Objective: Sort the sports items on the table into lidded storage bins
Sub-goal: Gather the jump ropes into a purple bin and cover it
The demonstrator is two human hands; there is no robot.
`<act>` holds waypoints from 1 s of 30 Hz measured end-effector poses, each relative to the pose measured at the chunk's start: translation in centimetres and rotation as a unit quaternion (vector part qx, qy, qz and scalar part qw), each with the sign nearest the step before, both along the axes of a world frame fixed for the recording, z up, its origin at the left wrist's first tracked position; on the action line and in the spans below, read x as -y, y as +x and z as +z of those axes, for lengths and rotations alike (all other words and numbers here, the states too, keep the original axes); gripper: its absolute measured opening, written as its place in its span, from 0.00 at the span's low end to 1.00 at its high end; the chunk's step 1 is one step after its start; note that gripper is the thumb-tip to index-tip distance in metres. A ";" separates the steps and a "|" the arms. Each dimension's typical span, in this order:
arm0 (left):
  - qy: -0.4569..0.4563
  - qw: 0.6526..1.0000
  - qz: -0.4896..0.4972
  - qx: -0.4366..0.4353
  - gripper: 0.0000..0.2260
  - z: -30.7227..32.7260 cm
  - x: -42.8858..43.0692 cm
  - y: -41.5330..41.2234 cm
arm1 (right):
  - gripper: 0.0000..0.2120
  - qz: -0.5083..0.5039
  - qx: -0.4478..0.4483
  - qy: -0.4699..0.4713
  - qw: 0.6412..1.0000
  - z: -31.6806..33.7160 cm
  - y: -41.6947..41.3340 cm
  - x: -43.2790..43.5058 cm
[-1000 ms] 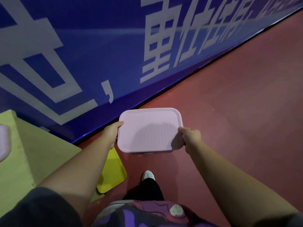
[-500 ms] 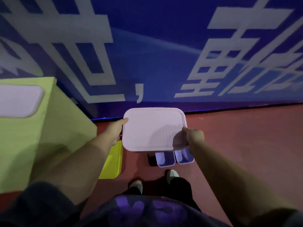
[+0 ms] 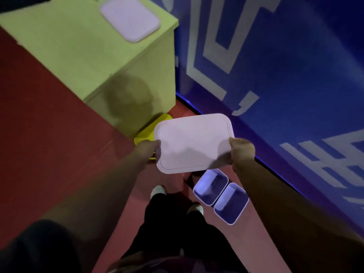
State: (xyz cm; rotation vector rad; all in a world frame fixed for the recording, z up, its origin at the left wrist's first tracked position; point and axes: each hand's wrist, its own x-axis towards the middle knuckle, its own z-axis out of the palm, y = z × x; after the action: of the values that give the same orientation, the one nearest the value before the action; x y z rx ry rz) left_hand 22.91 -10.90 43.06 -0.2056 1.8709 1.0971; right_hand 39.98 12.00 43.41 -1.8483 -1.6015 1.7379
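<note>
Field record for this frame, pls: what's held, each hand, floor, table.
held: pink lid, in the air; cannot tell if a bin is under it
left hand: grips the lid's left edge
right hand: grips the lid's right edge
floor: two open purple bins, side by side; yellow item at the table's foot, partly hidden
table: green table, second pink lid on top

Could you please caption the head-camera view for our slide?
Left hand and right hand grip a pale pink lid above the red floor, near two open purple bins.
</note>
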 end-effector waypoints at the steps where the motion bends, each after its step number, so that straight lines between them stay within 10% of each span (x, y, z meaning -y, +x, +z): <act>1: 0.000 1.000 0.004 -0.005 0.25 -1.0 0.8 0.1 | 0.01 0.013 0.008 0.001 1.000 -0.9 -0.6 0.1; 20: -0.070 0.974 0.195 0.090 0.16 -45.0 1.9 1.3 | 0.04 0.132 0.154 0.048 0.978 -46.4 -7.4 -1.4; 30: -0.073 0.970 0.171 0.158 0.10 -58.1 3.3 3.2 | 0.10 0.181 0.152 0.027 0.971 -60.6 -8.5 -1.2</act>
State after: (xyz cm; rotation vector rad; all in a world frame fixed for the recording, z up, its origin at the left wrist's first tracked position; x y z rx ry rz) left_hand 26.06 -14.15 -15.00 -0.7671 1.6625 1.0785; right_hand 31.45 13.24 -17.21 -1.9700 -2.2009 1.5653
